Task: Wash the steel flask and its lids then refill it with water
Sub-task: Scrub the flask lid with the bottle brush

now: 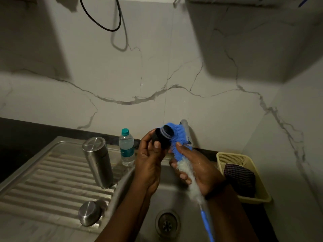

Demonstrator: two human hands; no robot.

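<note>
the left hand (pixel 150 159) has its fingers clamped on the black inner lid (pixel 163 137) above the sink (pixel 176 198), while the right hand (pixel 195 170) grips the blue brush (pixel 178 138) against it. it would be best to turn the lid so the bristles reach its grooves; the steel flask (pixel 97 161) stands inverted on the drainboard, near the sink's left rim.

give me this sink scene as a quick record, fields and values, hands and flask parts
left hand: grips black inner stopper lid
right hand: holds blue and white bottle brush, bristles against the stopper
steel flask body: standing upside down on ribbed steel drainboard
round steel outer cap: on drainboard, near edge
clear plastic water bottle: upright behind flask
yellow plastic basket: right of sink, dark cloth inside
</note>
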